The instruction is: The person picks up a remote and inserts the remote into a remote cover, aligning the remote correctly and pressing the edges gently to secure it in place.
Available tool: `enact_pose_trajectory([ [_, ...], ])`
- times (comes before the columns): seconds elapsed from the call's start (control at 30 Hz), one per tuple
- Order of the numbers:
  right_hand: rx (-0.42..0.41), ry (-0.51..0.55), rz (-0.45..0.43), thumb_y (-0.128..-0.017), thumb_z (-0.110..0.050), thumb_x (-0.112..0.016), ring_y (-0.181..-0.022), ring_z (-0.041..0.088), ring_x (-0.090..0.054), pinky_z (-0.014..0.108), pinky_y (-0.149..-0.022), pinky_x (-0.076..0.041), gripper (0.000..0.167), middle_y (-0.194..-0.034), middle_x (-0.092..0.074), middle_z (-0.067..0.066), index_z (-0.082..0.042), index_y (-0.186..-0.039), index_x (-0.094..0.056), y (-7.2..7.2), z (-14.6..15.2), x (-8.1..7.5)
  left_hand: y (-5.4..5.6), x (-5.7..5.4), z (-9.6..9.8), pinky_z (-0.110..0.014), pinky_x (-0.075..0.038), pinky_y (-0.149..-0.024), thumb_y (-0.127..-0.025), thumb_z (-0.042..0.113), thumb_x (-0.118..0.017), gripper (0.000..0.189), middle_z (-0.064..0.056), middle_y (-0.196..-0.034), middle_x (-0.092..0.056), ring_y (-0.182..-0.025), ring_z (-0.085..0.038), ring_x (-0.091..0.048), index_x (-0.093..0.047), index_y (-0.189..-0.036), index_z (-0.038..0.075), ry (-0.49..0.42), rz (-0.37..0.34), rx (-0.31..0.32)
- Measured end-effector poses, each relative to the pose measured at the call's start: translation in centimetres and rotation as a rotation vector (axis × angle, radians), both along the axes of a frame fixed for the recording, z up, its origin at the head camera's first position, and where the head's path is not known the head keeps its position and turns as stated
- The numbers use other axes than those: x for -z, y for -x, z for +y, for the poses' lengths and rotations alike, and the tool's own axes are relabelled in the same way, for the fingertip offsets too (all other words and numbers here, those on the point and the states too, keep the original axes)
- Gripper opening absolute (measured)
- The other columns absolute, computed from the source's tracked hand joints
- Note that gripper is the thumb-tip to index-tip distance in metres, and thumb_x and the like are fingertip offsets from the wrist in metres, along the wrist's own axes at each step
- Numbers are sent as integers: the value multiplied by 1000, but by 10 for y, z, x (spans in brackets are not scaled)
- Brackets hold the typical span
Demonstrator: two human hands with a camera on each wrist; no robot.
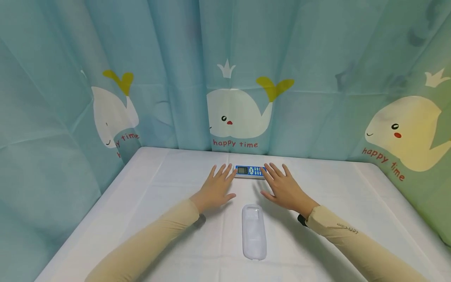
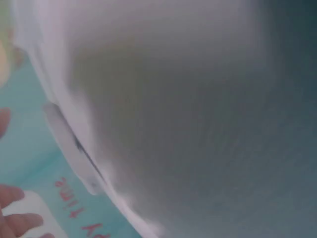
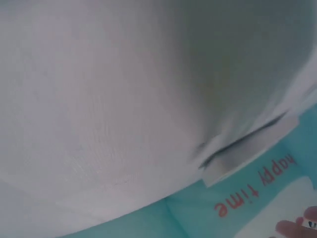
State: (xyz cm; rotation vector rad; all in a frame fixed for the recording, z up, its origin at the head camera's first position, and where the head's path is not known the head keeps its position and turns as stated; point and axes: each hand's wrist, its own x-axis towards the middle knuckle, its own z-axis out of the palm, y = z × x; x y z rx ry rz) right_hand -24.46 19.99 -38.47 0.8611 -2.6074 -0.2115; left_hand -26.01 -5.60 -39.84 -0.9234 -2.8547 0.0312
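A white remote control (image 1: 250,171) with a blue face, small screen and several buttons lies lengthwise across the far part of the table. Its pale side edge also shows in the left wrist view (image 2: 72,148) and the right wrist view (image 3: 247,153). My left hand (image 1: 215,188), fingers spread, is by the remote's left end. By the right end is my right hand (image 1: 284,190), also with fingers spread, its fingertips overlapping the remote in the head view. Neither hand grips anything. Nearer to me lies a clear, remote-shaped plastic cover (image 1: 254,235).
A white cloth (image 1: 169,243) covers the table, whose far edge meets a blue curtain (image 1: 183,98) printed with whales. Both forearms, in beige sleeves (image 1: 155,239), reach in on either side of the plastic cover.
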Motion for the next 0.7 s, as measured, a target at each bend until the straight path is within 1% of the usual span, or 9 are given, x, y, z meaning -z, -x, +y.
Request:
enact_pose_trajectory([
  [0.13,-32,-22,26,-85,-44,-63,-128,36,-47,61,-103,-33,69,-136,-51,18,-2,-137,-44,17,-3,0,20,-5,8,-51,-14,-117,-91,46,-54,75,-13,-156,-23,-144,-31,-21,-22,-150,11,44,-11,-2],
  [0.23,-54,-17,47,-83,-40,-67,-124,35,-50,61,-102,-34,67,-131,-55,17,-2,-135,-46,31,-5,-1,35,-6,13,-49,-15,-117,-91,44,-55,73,-13,-154,-27,-144,-30,-24,-25,-149,11,63,-6,-6],
  [0.3,-60,-21,49,-82,-38,-68,-122,33,-52,61,-102,-34,66,-129,-57,16,-3,-134,-47,40,-6,0,45,-5,17,-48,-17,-117,-92,44,-53,71,-13,-153,-30,-143,-30,-26,-26,-148,10,92,10,-10],
  [0.4,-61,-26,24,-83,-36,-68,-120,32,-52,61,-103,-34,64,-126,-58,14,-4,-134,-47,52,-8,1,58,-2,21,-47,-21,-116,-92,44,-53,68,-12,-149,-37,-139,-29,-33,-30,-146,10,124,49,-7],
  [0.47,-52,-45,5,-83,-36,-68,-119,31,-52,62,-103,-33,64,-125,-58,13,-4,-134,-47,58,-9,3,65,0,24,-45,-23,-116,-92,44,-53,66,-11,-146,-41,-137,-28,-37,-33,-145,9,142,59,-6],
  [0.53,-42,-56,-20,-84,-36,-67,-119,31,-52,63,-103,-32,63,-124,-59,13,-4,-134,-48,62,-10,5,70,1,27,-43,-26,-115,-92,44,-54,65,-11,-142,-45,-134,-27,-40,-37,-143,8,148,55,-3],
  [0.63,-13,-69,-66,-84,-36,-66,-119,31,-53,63,-104,-30,63,-124,-60,13,-4,-134,-48,67,-10,7,76,3,31,-39,-29,-113,-92,44,-54,64,-11,-140,-46,-131,-25,-42,-39,-142,7,159,29,-2],
  [0.7,10,-72,-105,-85,-36,-66,-119,32,-53,63,-105,-28,62,-124,-60,13,-3,-134,-48,69,-9,9,77,3,33,-38,-31,-112,-92,44,-55,64,-11,-139,-47,-130,-25,-43,-41,-141,6,165,13,0],
])
